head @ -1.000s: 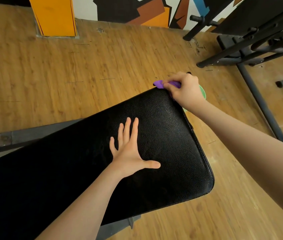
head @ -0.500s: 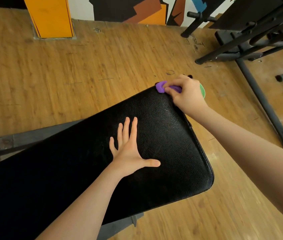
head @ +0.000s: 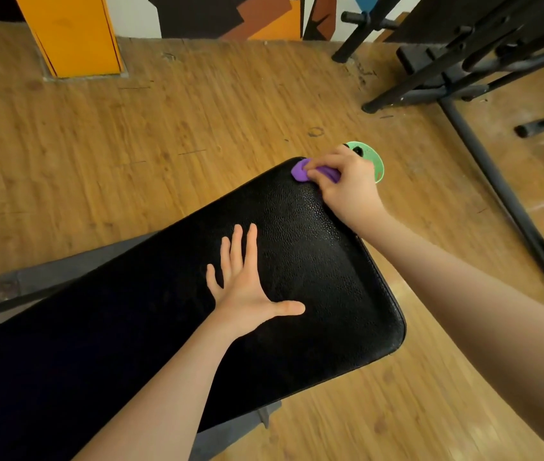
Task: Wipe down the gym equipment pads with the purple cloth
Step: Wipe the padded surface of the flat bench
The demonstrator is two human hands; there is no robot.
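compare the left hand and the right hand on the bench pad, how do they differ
The left hand lies flat with fingers spread, mid-pad; the right hand is curled at the far corner. The left hand holds nothing; the right hand grips the purple cloth. Both rest on the black bench pad.

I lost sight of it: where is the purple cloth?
In the head view, the purple cloth is bunched in the right hand at the black pad's far corner.
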